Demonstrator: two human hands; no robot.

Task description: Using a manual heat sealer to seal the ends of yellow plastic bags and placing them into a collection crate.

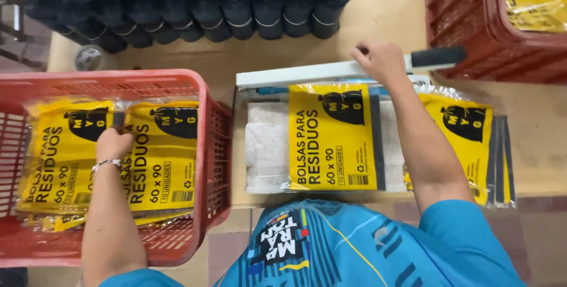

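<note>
My right hand [381, 59] presses down on the white arm of a heat sealer [295, 75], just left of its black handle [438, 56]. A yellow packet of bags [331, 139] lies under that arm with its top edge in the sealer, resting on a white cloth [266, 148]. My left hand [112, 143] reaches into a red crate [207, 145] on the left and rests on yellow packets [65, 151] stacked inside; a bracelet is on that wrist. Whether its fingers grip a packet is hidden.
More yellow packets [472, 139] lie stacked to the right of the sealer. A second red crate [472, 27] with yellow packets stands at the top right. Several black rolls [195, 3] are piled along the far edge of the tan table [543, 139].
</note>
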